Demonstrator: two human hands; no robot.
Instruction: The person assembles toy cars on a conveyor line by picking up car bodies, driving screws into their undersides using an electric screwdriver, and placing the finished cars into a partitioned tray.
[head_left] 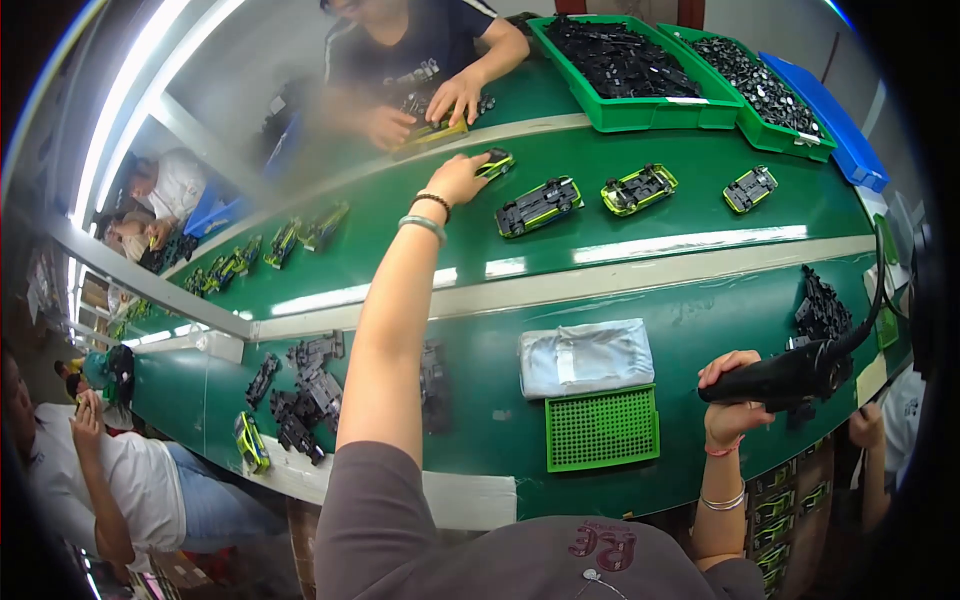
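My left arm stretches across the bench, and my left hand (458,180) has its fingers on a small yellow-green and black toy car (496,163) on the green belt. To the right of it, upside-down toy cars (538,206) lie in a row with their black undersides showing, among them one further along (639,189) and a smaller one (750,188). In my right hand (735,400), low on the right, is a black electric screwdriver (775,377) with a cable, held sideways above the bench. Its tip is hard to make out.
Black chassis parts (315,385) lie left on the near bench, with more (822,308) at right. A green perforated basket (603,430) sits before a plastic-wrapped packet (586,358). Across the belt, a co-worker's hands (455,98) handle parts beside green bins (640,110).
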